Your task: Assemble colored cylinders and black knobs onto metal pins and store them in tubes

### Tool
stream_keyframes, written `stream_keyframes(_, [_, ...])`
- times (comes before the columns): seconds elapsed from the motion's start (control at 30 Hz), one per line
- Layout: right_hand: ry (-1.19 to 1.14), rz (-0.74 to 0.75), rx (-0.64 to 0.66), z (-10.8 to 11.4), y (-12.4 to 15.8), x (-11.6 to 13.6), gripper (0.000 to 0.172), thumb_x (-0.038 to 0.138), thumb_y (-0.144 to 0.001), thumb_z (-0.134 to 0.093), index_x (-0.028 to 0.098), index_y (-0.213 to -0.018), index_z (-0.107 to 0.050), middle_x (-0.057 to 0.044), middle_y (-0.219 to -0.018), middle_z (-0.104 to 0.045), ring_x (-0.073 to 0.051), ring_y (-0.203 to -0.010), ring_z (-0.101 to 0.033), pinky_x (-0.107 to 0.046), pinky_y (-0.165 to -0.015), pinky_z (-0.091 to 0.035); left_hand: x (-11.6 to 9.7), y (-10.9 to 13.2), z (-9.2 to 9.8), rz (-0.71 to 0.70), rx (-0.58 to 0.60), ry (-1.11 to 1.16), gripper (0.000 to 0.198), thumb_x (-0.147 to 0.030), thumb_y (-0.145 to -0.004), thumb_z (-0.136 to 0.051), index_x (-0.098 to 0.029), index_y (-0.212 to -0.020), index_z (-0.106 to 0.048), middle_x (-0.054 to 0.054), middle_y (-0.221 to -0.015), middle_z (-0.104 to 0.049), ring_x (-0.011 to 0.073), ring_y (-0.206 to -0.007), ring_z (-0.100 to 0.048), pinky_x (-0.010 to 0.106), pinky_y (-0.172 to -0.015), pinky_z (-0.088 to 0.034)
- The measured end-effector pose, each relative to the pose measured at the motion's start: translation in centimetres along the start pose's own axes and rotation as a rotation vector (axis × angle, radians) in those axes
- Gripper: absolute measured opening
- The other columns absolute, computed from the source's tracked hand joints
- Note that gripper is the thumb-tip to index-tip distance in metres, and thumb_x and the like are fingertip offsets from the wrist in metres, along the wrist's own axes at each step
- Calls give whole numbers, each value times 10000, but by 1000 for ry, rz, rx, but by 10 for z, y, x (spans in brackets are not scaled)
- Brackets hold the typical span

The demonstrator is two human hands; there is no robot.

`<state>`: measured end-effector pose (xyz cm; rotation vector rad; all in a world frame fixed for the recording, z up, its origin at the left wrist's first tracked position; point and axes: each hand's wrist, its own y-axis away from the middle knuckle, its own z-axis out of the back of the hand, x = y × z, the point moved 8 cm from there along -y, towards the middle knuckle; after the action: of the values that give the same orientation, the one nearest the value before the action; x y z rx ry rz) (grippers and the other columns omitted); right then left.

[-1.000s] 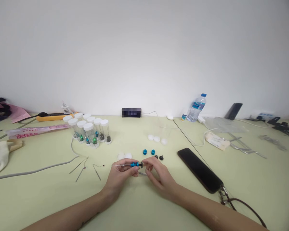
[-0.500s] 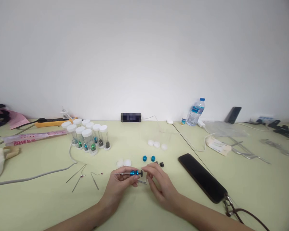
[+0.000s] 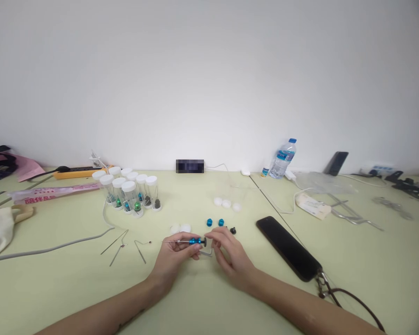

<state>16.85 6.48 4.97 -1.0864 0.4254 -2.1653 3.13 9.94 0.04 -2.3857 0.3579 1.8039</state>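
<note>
My left hand [image 3: 174, 257] pinches a small tool with a blue grip [image 3: 194, 241], a thin metal shaft pointing left and a black end cap on the right. My right hand [image 3: 230, 256] has its fingertips closed on that black end. A thin bent metal wire [image 3: 206, 253] lies under the hands. Just beyond the fingers sit two blue knobs [image 3: 215, 222] and a small black knob [image 3: 233, 230]. Two white caps [image 3: 180, 228] lie to the left of these.
A cluster of white-capped clear vials [image 3: 131, 194] stands at left, with bent wires [image 3: 125, 244] in front. A black phone [image 3: 288, 246] with a strap lies at right. A water bottle [image 3: 281, 159], three white caps [image 3: 226, 203] and a grey cable [image 3: 49, 247] also lie on the green table [image 3: 73, 288].
The view has shifted slightly up and down; both hands stay together on the blue tool, with the right fingertips shifting a little at its black end.
</note>
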Motion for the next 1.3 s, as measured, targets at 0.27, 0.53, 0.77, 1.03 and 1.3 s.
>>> stream_keyframes(0.27, [-23,-39,4,1,1,-3,359,98,-924,-357,230,-1246,-444,-95,-1054,-495,-178,-824,-518,-348,-758,-479,4,-1,1,-18,12,-19,221,-257,-692,-775,-161,-884,-724,51,-801,-736,120,-627,-622,240,-665,-513])
stream_keyframes(0.53, [-29,-57,16,-1,0,-6,311,110,-932,-353,240,-1182,-486,-92,-1045,-488,-187,-838,-512,-343,-744,-475,0,1,2,-42,-4,-43,242,-277,-666,-785,-157,-870,-731,75,-817,-738,177,-705,-642,258,-617,-531])
stream_keyframes(0.77, [-20,10,-23,3,0,0,348,115,-939,-325,265,-1213,-478,-87,-1025,-461,-192,-843,-508,-364,-756,-477,-4,2,0,-52,-2,-66,248,-291,-667,-780,-155,-870,-739,89,-825,-738,202,-742,-650,276,-625,-540])
stream_keyframes(1.03, [-39,-23,-2,1,0,-2,314,130,-943,-330,245,-1199,-470,-94,-1037,-465,-190,-832,-506,-355,-750,-476,-1,1,1,-43,2,-67,239,-281,-666,-784,-167,-872,-740,72,-816,-737,187,-739,-649,247,-605,-536])
stream_keyframes(1.3, [-27,8,7,2,0,1,292,145,-953,-324,242,-1161,-503,-92,-1012,-479,-188,-819,-511,-343,-722,-487,-1,1,1,-55,1,-83,254,-294,-664,-780,-160,-876,-741,84,-821,-733,206,-755,-643,266,-600,-544])
